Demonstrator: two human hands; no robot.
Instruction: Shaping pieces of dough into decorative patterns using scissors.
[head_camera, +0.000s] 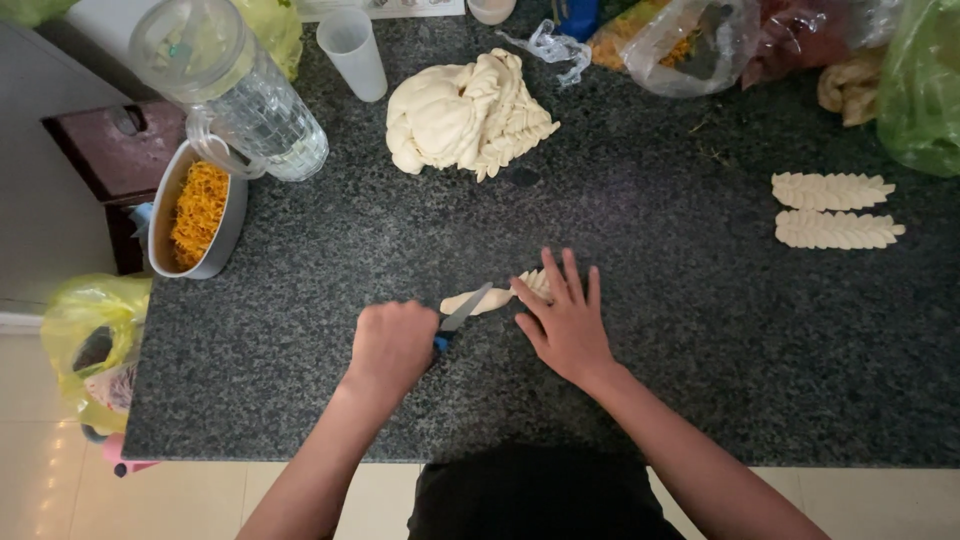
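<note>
A pale braided strip of dough (488, 298) lies on the dark speckled granite counter (700, 350). My left hand (392, 346) is closed on a blue-handled knife (462, 311), whose blade rests across the strip near its middle. My right hand (566, 318) lies flat with fingers spread, pressing the strip's right end. A large heap of braided dough (465, 113) sits farther back, in the middle of the counter.
Two finished leaf-shaped dough pieces (832, 210) lie at the right. A bowl of orange shreds (197, 212), a clear jug (235, 85) and a plastic cup (353, 52) stand at back left. Plastic bags (760, 45) line the back right. A yellow bag (88, 340) hangs below the counter's left edge.
</note>
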